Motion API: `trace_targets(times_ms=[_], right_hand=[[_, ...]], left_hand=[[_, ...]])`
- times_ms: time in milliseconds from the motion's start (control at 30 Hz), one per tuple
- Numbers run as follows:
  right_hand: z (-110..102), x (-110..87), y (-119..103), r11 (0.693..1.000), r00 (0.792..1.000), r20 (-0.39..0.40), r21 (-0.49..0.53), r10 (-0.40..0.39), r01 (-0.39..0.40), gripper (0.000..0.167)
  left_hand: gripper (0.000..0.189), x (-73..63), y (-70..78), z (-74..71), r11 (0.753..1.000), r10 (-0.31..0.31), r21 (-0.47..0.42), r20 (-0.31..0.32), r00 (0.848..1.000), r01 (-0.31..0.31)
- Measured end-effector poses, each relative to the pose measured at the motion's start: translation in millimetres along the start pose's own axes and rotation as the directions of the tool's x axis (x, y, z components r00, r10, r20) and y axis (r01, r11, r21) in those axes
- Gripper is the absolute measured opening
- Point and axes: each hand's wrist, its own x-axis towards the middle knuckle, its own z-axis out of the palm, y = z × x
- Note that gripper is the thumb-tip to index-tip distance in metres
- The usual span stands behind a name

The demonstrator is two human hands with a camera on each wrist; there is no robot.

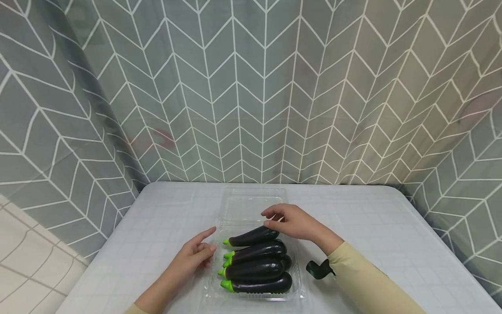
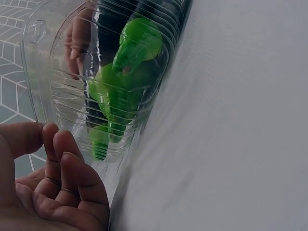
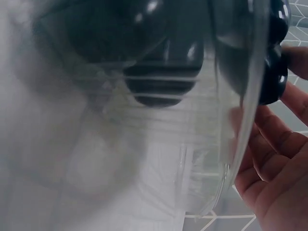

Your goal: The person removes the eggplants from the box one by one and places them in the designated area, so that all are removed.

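Note:
Several glossy dark eggplants with green stem ends lie side by side in a clear plastic clamshell box. The box's lid lies folded back toward the far side. My right hand is at the blunt end of the farthest eggplant, its thumb touching it and its other fingers loosely bent beyond. My left hand is beside the box's left wall, index finger extended along the rim and holding nothing. Green stems show through that wall in the left wrist view.
The box stands on a table covered in white cloth. A small black device is by the right sleeve. Grey patterned curtains hang behind the table and at both sides.

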Motion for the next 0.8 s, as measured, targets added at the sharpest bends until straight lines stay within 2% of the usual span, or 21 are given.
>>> trace_targets(times_ms=[333, 600, 800], right_hand=[[3.9, 4.3, -1.6, 0.995, 0.993, 0.119, -0.092, -0.017, 0.028, 0.04], [3.7, 5.8, -1.5, 0.987, 0.986, 0.156, -0.136, -0.058, 0.08, 0.036], [2.2, 5.6, -2.6, 0.981, 0.984, 0.154, -0.154, -0.091, 0.114, 0.035]], left_hand=[[0.061, -0.1, -0.2, 1.9, 1.0, -0.011, -0.021, -0.012, 1.0, 0.011], [0.063, -0.4, -0.4, 2.0, 0.999, -0.027, -0.031, -0.009, 1.0, 0.027], [0.063, -0.2, 0.3, 1.7, 0.999, -0.025, -0.035, -0.004, 1.0, 0.024]])
